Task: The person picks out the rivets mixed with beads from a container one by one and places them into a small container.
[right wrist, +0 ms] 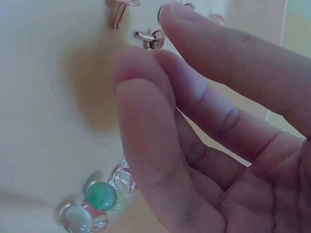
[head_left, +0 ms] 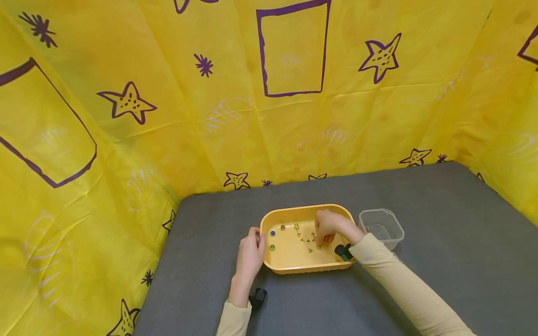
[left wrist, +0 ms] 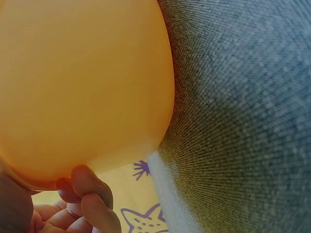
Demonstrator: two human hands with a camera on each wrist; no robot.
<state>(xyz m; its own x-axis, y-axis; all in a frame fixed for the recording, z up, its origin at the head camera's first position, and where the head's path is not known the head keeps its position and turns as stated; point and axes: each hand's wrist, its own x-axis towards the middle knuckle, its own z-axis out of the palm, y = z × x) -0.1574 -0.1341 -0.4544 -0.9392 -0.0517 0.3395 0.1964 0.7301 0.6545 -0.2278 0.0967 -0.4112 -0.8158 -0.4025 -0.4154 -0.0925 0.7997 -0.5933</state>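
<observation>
A yellow plastic tray (head_left: 290, 261) sits on the dark table. My left hand (head_left: 249, 252) grips its left rim, thumb on the near side; the left wrist view shows curled fingers (left wrist: 95, 199) against the tray's wall (left wrist: 97, 87). My right hand (head_left: 328, 227) reaches down inside the tray among several small brass-coloured rivets (head_left: 308, 241). In the right wrist view, its thumb and fingers stand apart around a metal rivet (right wrist: 154, 39), and I see no firm pinch. Another rivet (right wrist: 120, 13) lies close by. Glass marbles, including a green marble (right wrist: 101, 195), lie below the fingers.
At the tray's left side lie a blue marble (head_left: 272, 233), a green marble (head_left: 272, 247) and a brown marble (head_left: 283, 227). A clear plastic container (head_left: 391, 243) stands just right of the tray. Yellow patterned cloth (head_left: 235, 140) hangs behind the grey table (head_left: 210, 224).
</observation>
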